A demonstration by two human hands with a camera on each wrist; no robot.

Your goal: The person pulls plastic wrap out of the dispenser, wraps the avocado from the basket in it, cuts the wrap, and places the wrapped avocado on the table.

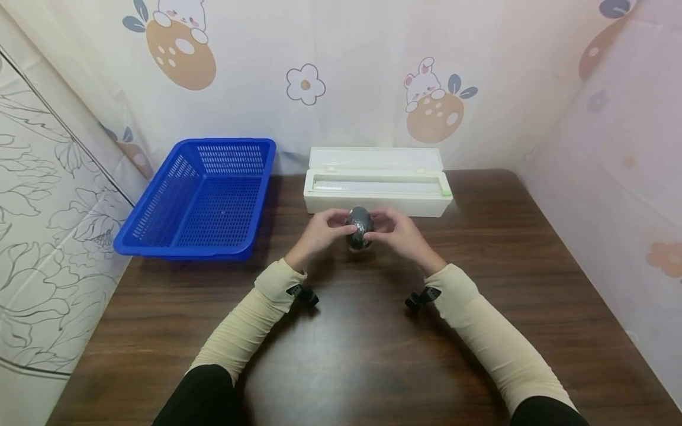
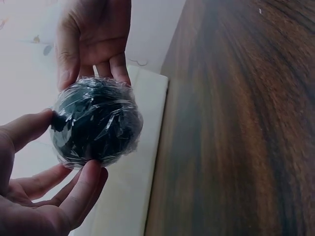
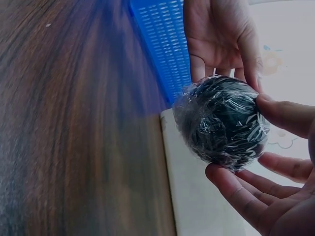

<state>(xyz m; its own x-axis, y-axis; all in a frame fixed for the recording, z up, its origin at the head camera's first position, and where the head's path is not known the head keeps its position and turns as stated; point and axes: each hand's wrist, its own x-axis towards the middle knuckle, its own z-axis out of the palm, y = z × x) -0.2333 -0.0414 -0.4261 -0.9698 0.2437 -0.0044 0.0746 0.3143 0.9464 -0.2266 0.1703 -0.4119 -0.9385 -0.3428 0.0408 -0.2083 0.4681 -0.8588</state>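
Observation:
A dark, rounded object wrapped in crinkled clear film [image 1: 359,228] is held between both hands, just in front of the long white box. From one side my left hand [image 1: 323,235] grips it with thumb and fingertips; from the other side my right hand [image 1: 401,235] does the same. In the left wrist view the film on the dark wrapped object [image 2: 96,123] looks wrinkled and shiny, loosely bunched on one side. The right wrist view shows the dark wrapped object [image 3: 224,123] with fingertips around it. What lies under the film cannot be told.
Behind the hands stands a white film dispenser box [image 1: 378,204], its lid [image 1: 375,158] raised and a green piece at its right end. A blue perforated basket [image 1: 183,251] sits at the back left of the brown wooden table [image 1: 330,367]. Patterned curtains [image 1: 362,112] enclose the back and sides.

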